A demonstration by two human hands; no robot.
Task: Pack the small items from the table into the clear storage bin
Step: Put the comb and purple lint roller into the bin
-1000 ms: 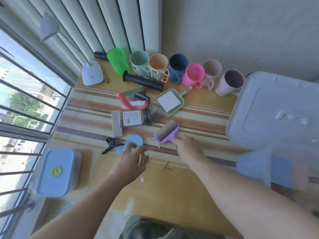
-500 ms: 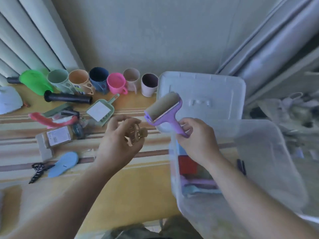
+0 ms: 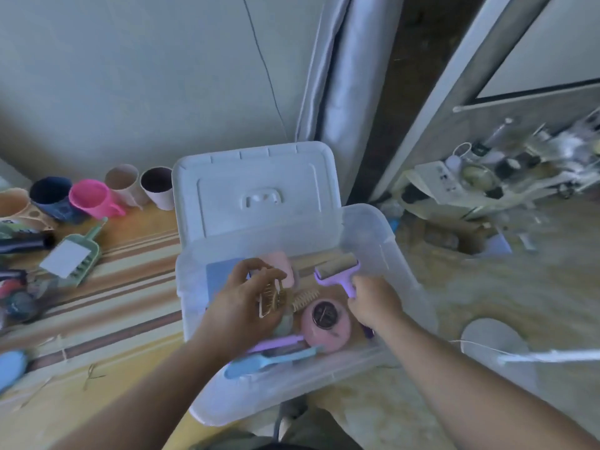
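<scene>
At centre frame, over the open clear storage bin (image 3: pixel 383 355), my right hand (image 3: pixel 373 303) is wrapped around the purple lint roller (image 3: pixel 337 271) by its stiff handle. My left hand (image 3: pixel 246 306) pinches a tan hair claw (image 3: pixel 271 295). Both feel light and rigid to me; I judge the claw's thin teeth brittle, so I'd keep hold of its body.

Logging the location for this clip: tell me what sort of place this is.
Probably a lived-in room at home: a striped table against a plain wall, a row of plastic cups along it, and household clutter beyond.
</scene>
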